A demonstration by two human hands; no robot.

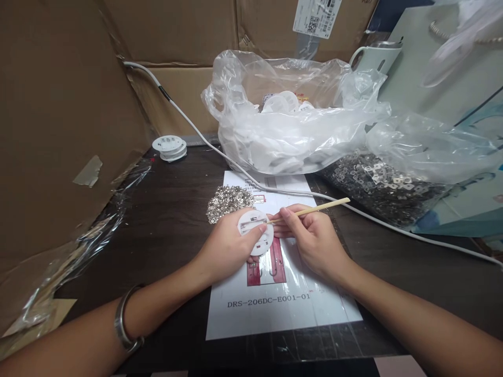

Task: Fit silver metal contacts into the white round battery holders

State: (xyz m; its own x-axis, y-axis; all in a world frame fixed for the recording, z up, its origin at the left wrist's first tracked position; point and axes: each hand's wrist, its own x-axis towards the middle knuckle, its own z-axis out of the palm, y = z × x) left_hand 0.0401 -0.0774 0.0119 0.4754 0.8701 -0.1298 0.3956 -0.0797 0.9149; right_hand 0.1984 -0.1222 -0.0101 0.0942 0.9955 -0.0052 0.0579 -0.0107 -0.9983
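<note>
My left hand is closed around a white round plastic disc, held over a printed sheet on the dark table. My right hand pinches a thin wooden stick like a pen, its tip resting on the disc's face. A small metal strip lies on the disc under the stick's tip. Just beyond my left hand lies a pile of small shiny metal clips.
A clear bag of white discs and a bag of metal clips sit behind the sheet. A white cable crosses the table. A stack of finished discs stands at the far left. Cardboard walls close the left and back.
</note>
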